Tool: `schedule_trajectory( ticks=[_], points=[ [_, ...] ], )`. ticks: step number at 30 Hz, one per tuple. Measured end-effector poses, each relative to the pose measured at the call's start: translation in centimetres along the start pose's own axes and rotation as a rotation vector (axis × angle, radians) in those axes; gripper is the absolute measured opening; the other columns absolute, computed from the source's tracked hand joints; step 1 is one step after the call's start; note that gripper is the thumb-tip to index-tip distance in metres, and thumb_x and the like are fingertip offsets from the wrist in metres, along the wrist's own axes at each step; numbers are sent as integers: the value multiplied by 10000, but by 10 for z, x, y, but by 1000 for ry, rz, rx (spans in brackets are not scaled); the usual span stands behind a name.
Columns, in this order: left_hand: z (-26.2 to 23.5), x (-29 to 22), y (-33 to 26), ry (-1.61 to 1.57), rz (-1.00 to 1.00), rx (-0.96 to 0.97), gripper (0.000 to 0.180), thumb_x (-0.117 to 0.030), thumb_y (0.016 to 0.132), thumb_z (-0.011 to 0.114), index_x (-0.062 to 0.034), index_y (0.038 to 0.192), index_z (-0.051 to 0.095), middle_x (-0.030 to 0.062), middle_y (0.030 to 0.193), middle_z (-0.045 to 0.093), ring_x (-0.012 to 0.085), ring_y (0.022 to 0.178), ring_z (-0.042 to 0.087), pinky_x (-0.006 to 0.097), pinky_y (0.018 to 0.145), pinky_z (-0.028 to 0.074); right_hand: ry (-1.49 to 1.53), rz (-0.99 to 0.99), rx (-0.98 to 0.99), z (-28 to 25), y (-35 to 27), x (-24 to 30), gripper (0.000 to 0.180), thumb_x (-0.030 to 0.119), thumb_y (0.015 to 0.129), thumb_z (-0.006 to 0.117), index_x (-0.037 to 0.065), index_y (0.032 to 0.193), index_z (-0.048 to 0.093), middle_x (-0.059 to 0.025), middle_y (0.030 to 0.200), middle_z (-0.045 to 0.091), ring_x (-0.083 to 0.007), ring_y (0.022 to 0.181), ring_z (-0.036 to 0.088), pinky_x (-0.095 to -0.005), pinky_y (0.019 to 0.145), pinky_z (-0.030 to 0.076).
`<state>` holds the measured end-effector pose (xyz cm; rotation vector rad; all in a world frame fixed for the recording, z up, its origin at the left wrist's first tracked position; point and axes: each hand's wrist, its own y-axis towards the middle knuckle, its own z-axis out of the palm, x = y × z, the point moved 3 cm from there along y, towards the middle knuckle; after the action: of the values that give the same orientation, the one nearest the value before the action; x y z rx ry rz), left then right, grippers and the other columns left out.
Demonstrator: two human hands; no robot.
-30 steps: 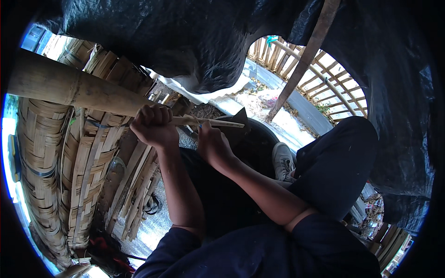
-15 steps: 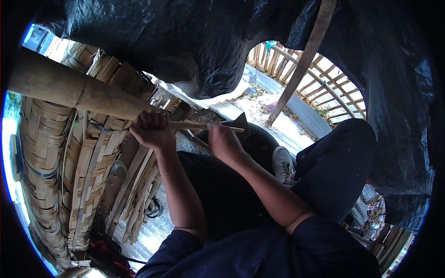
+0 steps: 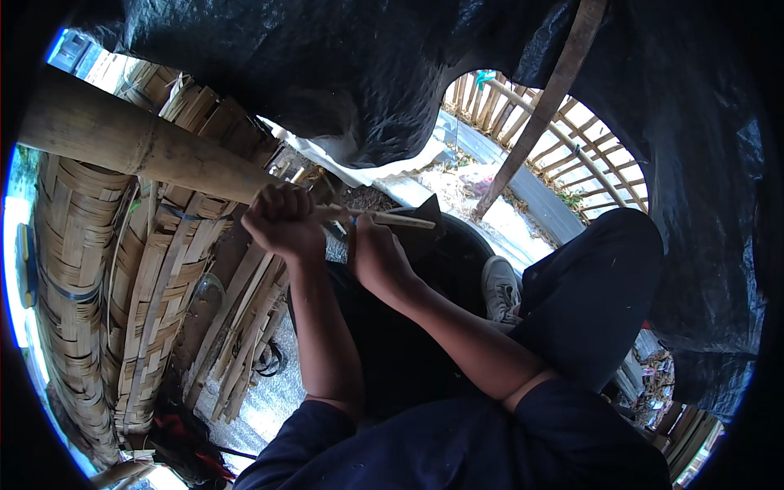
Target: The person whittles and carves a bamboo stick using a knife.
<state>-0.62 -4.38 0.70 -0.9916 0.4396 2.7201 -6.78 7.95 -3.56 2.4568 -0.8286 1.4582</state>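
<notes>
Your left hand [image 3: 282,219] clenches a bamboo stick [image 3: 384,216]; your right hand [image 3: 377,255] grips a blade [image 3: 426,214] against it, over a black tub [image 3: 457,253].

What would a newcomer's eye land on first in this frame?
Probably the two hands at centre: the left hand fisted around a pale bamboo stick, the right hand close beneath it. Next, the thick bamboo pole slanting in from the upper left over stacked woven bamboo strips, and the black tarp overhead.
</notes>
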Motion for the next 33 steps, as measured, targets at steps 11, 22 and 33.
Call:
schedule_trajectory(
  ticks=[11,22,33],
  points=[
    [31,5,-13,99,19,41,361,-346,844,391,-135,584,254,-41,498,199,82,448,133,290,435,142,-30,-10,-95,-17,-3,-8,206,167,924,461,-25,862,503,-288,686,583,-461,708,596,-534,605,464],
    [90,30,-57,166,-95,518,505,-424,909,418,-87,558,286,-2,539,252,119,475,244,293,464,195,-134,86,108,-130,-25,23,158,83,878,445,-47,926,520,-282,848,600,-423,833,605,-447,704,448],
    [104,21,-73,292,-86,499,471,-361,915,430,-74,566,295,-7,517,258,104,465,260,278,444,221,-83,-92,-239,-91,-75,25,150,-16,786,510,-42,928,472,-256,650,586,-431,648,611,-487,561,513]
  ],
)
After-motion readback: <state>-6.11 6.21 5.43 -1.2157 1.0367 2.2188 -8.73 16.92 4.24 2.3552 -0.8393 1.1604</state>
